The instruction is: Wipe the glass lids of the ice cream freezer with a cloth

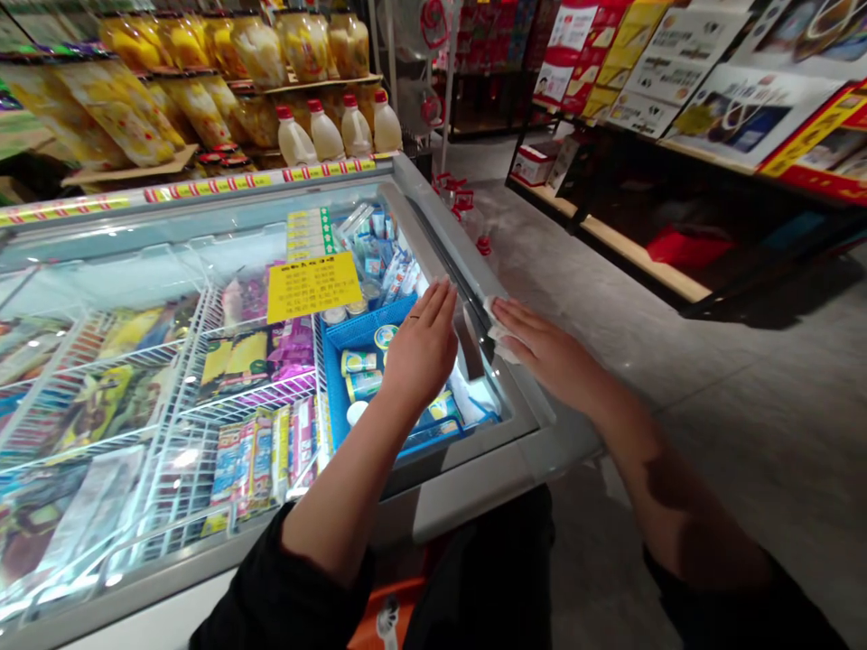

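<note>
My left hand (pixel 421 348) lies flat over the glass lid (pixel 153 236) of a chest freezer, fingers stretched out, a ring on one of them. Under my right hand (pixel 542 352) is a crumpled white cloth (pixel 502 343), perhaps a paper wipe, pressed against the freezer's grey right-hand rim (pixel 525 411). The fingers of that hand cover part of it. Beneath the glass, below my left hand, a blue basket (pixel 342 338) holds tubs of ice cream. A yellow paper sign (pixel 315 287) with printed characters sits on the glass to the left of that hand.
Wire dividers part the packaged ice creams (pixel 254 460) inside the freezer. Behind it stand jars of yellow fruit (pixel 264 45) and white bottles with red caps (pixel 329 131). To the right, a low shelf (pixel 643 257) carries boxed goods (pixel 667 68) beside the grey floor (pixel 745 397).
</note>
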Tool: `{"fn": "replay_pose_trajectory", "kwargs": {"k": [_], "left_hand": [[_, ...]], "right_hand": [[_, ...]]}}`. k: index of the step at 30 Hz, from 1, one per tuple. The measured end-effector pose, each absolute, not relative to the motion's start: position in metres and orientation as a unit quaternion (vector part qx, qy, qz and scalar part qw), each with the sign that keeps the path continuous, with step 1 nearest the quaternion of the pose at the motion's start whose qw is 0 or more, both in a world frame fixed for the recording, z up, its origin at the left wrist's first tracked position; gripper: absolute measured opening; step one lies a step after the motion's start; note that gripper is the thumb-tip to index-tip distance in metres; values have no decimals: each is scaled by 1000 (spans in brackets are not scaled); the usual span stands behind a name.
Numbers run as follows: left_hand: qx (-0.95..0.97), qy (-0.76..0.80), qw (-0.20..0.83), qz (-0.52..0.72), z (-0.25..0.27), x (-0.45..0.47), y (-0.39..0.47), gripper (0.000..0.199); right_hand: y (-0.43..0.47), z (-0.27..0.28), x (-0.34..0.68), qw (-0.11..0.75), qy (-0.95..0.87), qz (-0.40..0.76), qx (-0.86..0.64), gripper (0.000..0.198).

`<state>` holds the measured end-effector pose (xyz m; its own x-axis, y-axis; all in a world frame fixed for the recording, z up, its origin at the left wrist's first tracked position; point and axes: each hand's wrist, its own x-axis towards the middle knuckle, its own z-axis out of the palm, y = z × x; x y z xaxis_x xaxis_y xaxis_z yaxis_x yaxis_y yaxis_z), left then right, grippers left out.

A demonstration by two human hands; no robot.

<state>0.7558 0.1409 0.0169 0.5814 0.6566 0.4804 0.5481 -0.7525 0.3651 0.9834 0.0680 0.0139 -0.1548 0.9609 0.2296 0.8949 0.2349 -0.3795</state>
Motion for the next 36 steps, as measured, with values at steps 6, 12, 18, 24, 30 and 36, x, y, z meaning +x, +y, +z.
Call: {"fn": "replay_pose_trajectory", "kwargs": {"k": [6,12,18,24,30,36], "left_hand": [[888,329,98,305,16,751,141,59],[890,348,96,277,19,752,140,56],[883,355,100,290,17,755,141,70],[862,388,105,310,10,749,147,73],[854,404,115,307,7,749,149,70],[853,390,122,324,5,754,144,79]], "right_hand": [[118,14,985,208,-766,57,-605,61],[73,8,989,215,-760,45,-612,60],[107,7,990,208,-768,33,-604,60],[161,8,990,213,-785,22,-581,62],[113,7,989,212,-781,14,-587,60],[151,5,994,210,-792,29,-572,59]]}}
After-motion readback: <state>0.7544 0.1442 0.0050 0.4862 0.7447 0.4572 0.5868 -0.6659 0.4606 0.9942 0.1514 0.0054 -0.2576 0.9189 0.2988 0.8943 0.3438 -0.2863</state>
